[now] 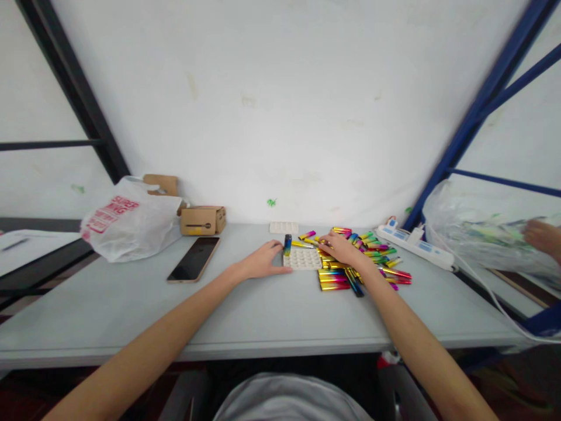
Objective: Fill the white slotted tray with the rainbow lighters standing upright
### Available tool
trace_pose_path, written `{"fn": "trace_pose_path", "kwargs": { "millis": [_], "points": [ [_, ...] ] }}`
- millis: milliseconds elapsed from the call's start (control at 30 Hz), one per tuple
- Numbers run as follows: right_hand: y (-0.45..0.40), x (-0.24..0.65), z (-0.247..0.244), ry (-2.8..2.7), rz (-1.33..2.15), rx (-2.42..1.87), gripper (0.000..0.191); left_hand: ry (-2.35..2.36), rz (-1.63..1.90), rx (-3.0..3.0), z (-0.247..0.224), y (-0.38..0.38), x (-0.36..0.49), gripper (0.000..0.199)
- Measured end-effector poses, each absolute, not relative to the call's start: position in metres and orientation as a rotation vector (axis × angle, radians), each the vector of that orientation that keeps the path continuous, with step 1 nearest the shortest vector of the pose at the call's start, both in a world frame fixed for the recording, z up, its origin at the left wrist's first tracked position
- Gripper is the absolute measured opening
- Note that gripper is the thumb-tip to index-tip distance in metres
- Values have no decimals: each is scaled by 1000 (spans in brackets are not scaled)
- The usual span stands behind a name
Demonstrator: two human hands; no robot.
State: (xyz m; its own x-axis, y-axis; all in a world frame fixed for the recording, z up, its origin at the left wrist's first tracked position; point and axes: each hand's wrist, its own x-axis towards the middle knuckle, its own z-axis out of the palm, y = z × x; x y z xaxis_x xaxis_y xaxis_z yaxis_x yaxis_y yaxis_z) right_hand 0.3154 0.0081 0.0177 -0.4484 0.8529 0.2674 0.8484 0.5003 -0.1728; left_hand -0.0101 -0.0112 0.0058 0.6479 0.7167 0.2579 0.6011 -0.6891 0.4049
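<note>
A white slotted tray (303,261) lies on the table in front of me, with one shiny blue and yellow lighter (287,245) standing upright at its back left corner. My left hand (263,261) holds the tray's left end, thumb along the front edge and fingers bent near the upright lighter. Just right of the tray spreads a loose pile of metallic, many-coloured lighters (335,279). Over the pile's back left part, my right hand (340,248) has its fingers closed on a lighter, partly hidden by the fingertips.
Behind the tray, a second white tray (284,227) lies near the wall. Leftward are a phone (193,259), a cardboard box (202,221) and a white plastic bag (135,222). A power strip (416,247) sits at right. Another person's hand (543,237) touches a clear bag (477,225).
</note>
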Motion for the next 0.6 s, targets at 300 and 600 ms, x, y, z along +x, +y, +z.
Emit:
{"fn": "trace_pose_path", "kwargs": {
  "millis": [300,600],
  "points": [
    [13,311,18,-2344,62,-1544,18,1071,581,2583,5,-11,-10,77],
    [9,300,30,-1555,623,-1156,49,1054,625,2583,5,-11,-11,74]
  ]
}}
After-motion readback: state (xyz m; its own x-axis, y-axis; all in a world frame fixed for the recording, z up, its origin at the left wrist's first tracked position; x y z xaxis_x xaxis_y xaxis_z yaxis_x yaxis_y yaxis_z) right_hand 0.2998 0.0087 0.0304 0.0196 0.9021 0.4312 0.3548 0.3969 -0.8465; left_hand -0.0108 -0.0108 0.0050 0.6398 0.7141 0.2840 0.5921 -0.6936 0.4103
